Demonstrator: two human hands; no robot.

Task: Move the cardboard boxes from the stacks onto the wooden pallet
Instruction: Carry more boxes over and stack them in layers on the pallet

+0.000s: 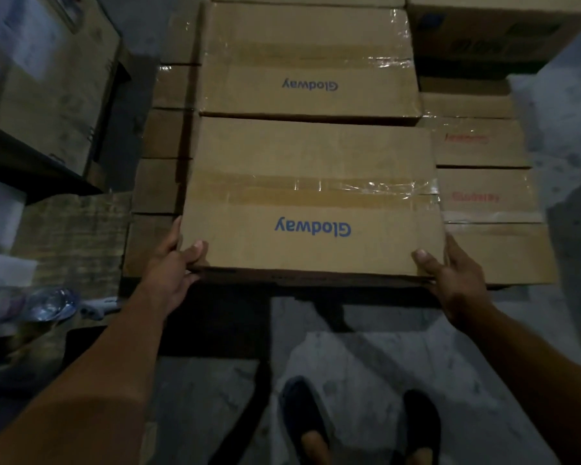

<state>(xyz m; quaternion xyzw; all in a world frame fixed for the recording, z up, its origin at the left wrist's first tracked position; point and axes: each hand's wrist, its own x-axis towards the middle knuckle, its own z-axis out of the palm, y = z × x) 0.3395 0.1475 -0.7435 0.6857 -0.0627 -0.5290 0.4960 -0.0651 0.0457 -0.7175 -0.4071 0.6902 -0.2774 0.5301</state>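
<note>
A taped cardboard box (311, 196) with blue "Glodway" print fills the middle of the view, lying flat among other boxes. My left hand (173, 266) grips its near left corner, thumb on top and fingers along the side. My right hand (450, 270) grips its near right corner in the same way. Just beyond it lies a second box (307, 58) of the same kind, edge to edge. Lower boxes (483, 196) with red print sit to the right, and more box sides (160, 186) show on the left. No pallet wood shows under the boxes.
A large carton (47, 82) stands on a dark shelf at upper left. Wooden boards (74, 236) and a plastic bottle (47, 303) lie at left. Another carton (490, 25) sits at top right. My feet in dark shoes (359, 427) stand on the grey floor below.
</note>
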